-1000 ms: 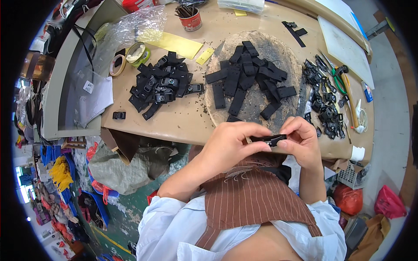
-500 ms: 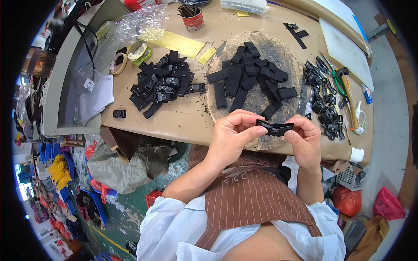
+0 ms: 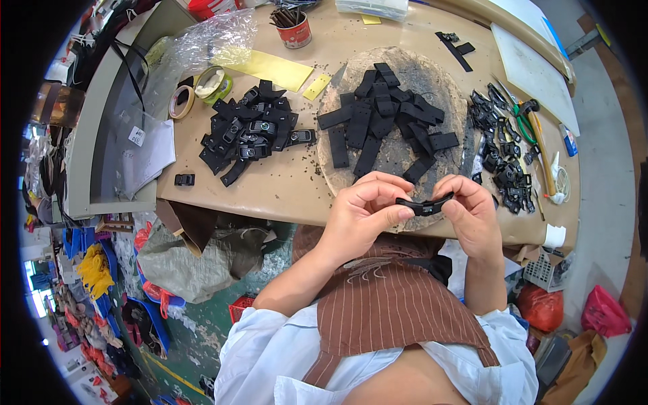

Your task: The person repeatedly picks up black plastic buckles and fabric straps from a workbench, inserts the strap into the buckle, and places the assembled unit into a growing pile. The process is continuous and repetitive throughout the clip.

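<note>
Above the near edge of a round wooden block, my hands hold a short black strap piece that bows into a curve. My left hand pinches its left end between thumb and fingers. The other end is gripped by the thumb and fingertips of my right hand. Fingers hide both tips of the piece. Flat black straps lie heaped on the block just beyond my hands. To the left is a pile of black straps with buckles; a single small buckle lies apart, near the table's front edge.
Right of the block lie loose black buckles, green-handled pliers and a wooden-handled hammer. A red tin of metal rods stands at the back. Tape rolls, yellow sheets and clear plastic wrap occupy the left.
The strap piece has been tilted and bent more between my hands, its right end now raised. Both hands keep hold of it and stay nearly in place.
</note>
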Demonstrator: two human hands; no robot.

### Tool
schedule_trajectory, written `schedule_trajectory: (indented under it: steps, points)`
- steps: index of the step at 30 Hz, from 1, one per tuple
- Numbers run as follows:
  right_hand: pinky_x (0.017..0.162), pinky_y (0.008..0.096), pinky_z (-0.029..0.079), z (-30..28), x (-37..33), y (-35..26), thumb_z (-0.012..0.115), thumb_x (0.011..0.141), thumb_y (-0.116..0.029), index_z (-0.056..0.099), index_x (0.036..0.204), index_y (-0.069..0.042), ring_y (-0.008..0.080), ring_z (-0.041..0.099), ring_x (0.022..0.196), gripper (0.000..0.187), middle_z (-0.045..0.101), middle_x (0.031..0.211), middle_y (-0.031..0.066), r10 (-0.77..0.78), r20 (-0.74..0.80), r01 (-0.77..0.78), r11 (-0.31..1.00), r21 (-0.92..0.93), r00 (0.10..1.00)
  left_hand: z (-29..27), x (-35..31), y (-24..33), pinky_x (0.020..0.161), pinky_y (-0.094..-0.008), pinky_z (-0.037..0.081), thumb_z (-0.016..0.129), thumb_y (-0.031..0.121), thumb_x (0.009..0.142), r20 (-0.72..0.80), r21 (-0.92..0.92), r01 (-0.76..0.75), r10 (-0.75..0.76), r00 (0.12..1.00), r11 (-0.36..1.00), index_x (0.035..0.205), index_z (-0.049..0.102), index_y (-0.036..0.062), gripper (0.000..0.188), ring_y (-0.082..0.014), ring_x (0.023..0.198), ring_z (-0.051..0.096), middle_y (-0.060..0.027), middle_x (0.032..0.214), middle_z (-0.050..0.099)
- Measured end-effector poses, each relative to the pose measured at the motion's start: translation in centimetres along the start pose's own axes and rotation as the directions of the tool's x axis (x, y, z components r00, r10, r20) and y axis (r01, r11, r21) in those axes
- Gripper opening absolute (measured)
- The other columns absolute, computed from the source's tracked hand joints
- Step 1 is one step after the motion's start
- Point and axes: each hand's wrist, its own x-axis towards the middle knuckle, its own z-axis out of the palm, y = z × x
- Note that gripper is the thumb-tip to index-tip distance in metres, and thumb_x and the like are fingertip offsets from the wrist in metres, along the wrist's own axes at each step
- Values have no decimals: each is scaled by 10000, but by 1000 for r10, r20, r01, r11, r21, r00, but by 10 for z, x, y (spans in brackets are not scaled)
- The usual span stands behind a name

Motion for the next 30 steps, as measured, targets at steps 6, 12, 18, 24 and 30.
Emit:
schedule_trajectory:
  steps: [6,12,18,24,30]
  points:
    - [707,210,472,13,-3,12,627,865,-114,558,942,3,73,570,779,156,593,873,33,-95,-89,93,995,-36,991,-7,2,-16,746,-236,501,663,72,825,56,-518,344,-370,927,783,967,606,-3,170,-112,820,612,-83,996,622]
    - [731,229,494,13,2,42,601,875,-86,546,1024,-4,94,594,802,179,611,922,46,14,-106,18,956,294,994,-7,5,-18,715,-234,505,656,73,826,-77,-496,179,-249,965,850,933,606,31,125,-107,742,603,-57,892,641]
    - [720,224,467,-43,-5,11,609,813,5,555,1136,-3,71,542,792,327,578,1027,20,-81,-232,-55,850,-524,969,-89,16,20,677,-231,502,659,46,817,-400,-221,-92,-4,917,971,889,603,43,92,-99,721,601,-32,831,635]
    - [587,235,424,-93,-8,8,660,733,10,599,1035,-12,131,498,634,309,560,854,59,-234,-312,-202,398,-895,921,-194,24,37,613,-197,447,704,184,795,-606,741,151,554,570,654,1073,584,6,351,-74,639,536,-52,946,587]
    - [588,190,402,-90,-10,0,617,820,-21,616,945,-5,51,489,644,126,571,796,-3,-247,-427,-171,660,-731,870,-96,17,23,602,-200,453,707,89,767,-521,650,-60,501,691,758,1071,571,54,334,-69,651,525,-27,959,541]
